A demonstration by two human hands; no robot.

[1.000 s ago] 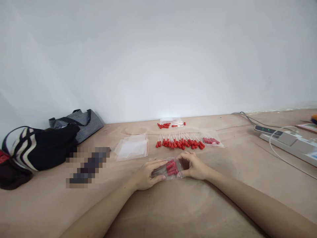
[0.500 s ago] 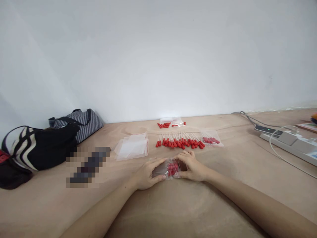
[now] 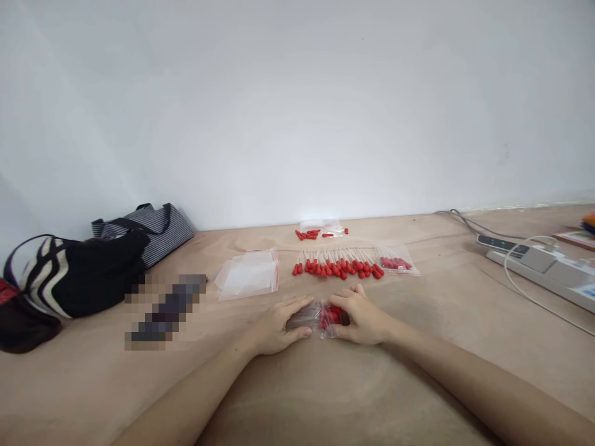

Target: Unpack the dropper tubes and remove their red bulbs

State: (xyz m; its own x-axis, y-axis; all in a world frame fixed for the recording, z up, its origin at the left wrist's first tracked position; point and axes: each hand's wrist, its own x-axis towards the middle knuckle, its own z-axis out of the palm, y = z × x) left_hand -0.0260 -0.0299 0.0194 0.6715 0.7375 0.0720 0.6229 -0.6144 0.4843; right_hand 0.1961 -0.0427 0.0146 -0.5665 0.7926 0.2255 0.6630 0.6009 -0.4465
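- Clear plastic bag point(image 3: 307, 318) with red tips point(image 3: 329, 317) inside lies between our two hands, low over the near middle of the wooden tabletop point(image 3: 288, 402).
- Our left hand point(image 3: 276, 328) grips the bag's left end, thumb on the near side and fingers along the far side.
- Our right hand point(image 3: 362, 317) curls around the right end, where the red tips bunch, and closes on it with thumb and fingers.
- Just beyond our hands we see a row of red-tipped sticks point(image 3: 344, 266), their pale stems pointing toward the wall point(image 3: 297, 111).
- Right beside that row lies a filled zip bag point(image 3: 397, 260) with red tips in it.
- Left of the row we have a stack of flat clear bags point(image 3: 248, 275), overlapping and slightly fanned.
- Farther back, near the wall, small red pieces point(image 3: 307, 235) lie beside another clear plastic sheet or bag point(image 3: 320, 225); we cannot tell which.
- At our far left sit a striped bag point(image 3: 162, 235) and a black bag point(image 3: 102, 272); at our right, a white power strip point(image 3: 546, 275).
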